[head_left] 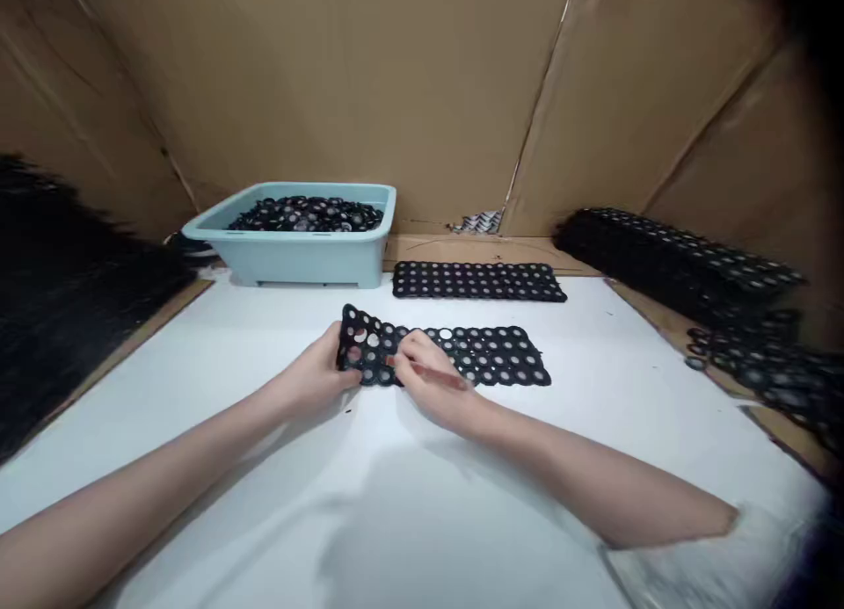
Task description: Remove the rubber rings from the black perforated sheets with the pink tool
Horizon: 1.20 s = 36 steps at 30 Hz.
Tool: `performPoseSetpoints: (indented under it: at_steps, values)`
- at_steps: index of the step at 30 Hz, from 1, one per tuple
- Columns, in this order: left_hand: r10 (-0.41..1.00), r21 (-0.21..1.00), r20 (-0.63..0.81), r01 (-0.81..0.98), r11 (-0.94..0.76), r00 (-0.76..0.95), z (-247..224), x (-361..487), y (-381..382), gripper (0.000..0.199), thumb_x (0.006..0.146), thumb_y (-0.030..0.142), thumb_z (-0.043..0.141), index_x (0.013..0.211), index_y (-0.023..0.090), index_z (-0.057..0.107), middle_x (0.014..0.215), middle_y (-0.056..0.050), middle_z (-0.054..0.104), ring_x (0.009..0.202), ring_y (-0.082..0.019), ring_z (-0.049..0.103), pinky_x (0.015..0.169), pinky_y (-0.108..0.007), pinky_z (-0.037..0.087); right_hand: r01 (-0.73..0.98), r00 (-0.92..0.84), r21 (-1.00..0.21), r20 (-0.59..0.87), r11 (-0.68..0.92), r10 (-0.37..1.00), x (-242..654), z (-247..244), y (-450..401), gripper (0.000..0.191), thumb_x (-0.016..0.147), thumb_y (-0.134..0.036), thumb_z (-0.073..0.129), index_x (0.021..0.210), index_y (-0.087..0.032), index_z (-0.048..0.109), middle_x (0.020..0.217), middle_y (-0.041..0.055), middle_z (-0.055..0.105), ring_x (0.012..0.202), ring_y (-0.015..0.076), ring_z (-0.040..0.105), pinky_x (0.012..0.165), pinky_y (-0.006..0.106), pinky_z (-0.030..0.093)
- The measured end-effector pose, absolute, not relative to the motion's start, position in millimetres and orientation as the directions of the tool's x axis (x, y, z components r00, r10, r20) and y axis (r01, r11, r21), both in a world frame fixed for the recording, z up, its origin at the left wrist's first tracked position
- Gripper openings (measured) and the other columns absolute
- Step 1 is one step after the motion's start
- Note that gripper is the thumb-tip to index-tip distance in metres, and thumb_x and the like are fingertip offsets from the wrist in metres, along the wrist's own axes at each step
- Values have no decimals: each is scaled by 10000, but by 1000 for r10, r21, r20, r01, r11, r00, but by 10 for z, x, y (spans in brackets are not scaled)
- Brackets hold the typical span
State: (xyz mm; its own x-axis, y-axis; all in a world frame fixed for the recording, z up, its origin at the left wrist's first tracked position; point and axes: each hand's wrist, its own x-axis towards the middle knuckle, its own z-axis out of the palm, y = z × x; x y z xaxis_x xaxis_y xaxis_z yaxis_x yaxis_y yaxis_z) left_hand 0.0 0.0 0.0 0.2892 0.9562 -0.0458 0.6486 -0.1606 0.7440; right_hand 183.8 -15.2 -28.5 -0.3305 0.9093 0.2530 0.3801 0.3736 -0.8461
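Observation:
A black sheet of joined rings [501,356] lies on the white tabletop, its left end lifted and bent up. My left hand [323,372] grips that raised end, with the thumb at the front edge and the fingers behind. Over the sheet's left half, my right hand [428,372] is closed around a slim reddish-brown tool [440,378]. The tool's tip [390,360] is close to the rings; whether it touches them I cannot tell. Pale round centres show in many rings, and a few near my left hand look brighter or pinkish.
A light blue tub [309,256] full of loose black round pieces [307,213] stands at the back left. Another black ring sheet [478,280] lies behind the worked one. Stacked sheets [686,249] and loose black pieces [771,367] line the right edge. Cardboard walls [369,82] enclose the table.

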Motion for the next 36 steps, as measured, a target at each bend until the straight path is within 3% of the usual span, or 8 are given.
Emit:
performPoseSetpoints:
  at_steps: [5,13,17,21,24,27,31,36]
  values:
    - [953,733,-21,653,-190,301,29,-22,-37,416,623,200,534,1028,166,446,977,-46,565,932,-228,525,804,-333,410,369,-407,-856,201,362,891,1936,-270,-161,258,831,-200,336,584,-173,406,860,2,436,799,112,478,777,278,391]
    - [969,865,-63,498,-67,239,13,29,-71,362,660,243,539,1006,158,471,922,-43,576,895,-209,539,770,-305,427,402,-476,-786,258,469,841,1886,-315,-181,261,838,-216,349,594,-174,433,875,18,440,832,122,470,792,287,406]
    - [967,852,-54,517,-85,249,-24,27,-111,392,695,317,539,1048,172,449,850,-16,563,811,-189,542,727,-303,426,414,-519,-749,273,518,810,1896,-316,-180,247,842,-220,358,614,-174,439,906,26,442,902,139,443,823,302,388]
    - [986,830,-19,552,-78,167,-66,89,-201,419,653,245,569,1044,181,433,842,-6,525,810,-185,528,725,-306,412,472,-547,-665,294,579,784,1872,-327,-200,207,833,-197,366,630,-176,397,869,26,446,865,145,418,771,296,385]
    - [996,886,-34,464,-6,77,-25,191,-293,342,641,190,554,965,176,447,810,0,525,789,-170,521,720,-289,401,567,-519,-557,332,607,788,1808,-340,-236,156,825,-173,362,671,-179,385,823,30,445,810,153,396,712,295,376]
    - [989,926,-125,366,89,74,57,258,-373,260,639,174,544,884,168,455,709,20,494,655,-134,494,608,-254,386,611,-510,-501,343,613,789,1750,-339,-261,143,834,-186,356,695,-179,391,815,37,439,793,158,389,687,294,369]
    - [965,928,-220,334,162,143,114,214,-381,216,682,212,515,890,172,473,697,22,479,604,-115,474,535,-229,362,533,-538,-590,318,607,781,1789,-303,-227,167,839,-202,359,675,-182,387,821,30,435,812,153,408,715,290,377]
    - [982,881,-132,470,53,137,106,62,-220,416,624,277,619,991,187,446,748,21,490,678,-153,518,583,-256,404,297,-483,-866,228,403,846,1962,-242,-144,253,862,-206,310,634,-178,416,852,10,463,812,120,479,781,281,388]
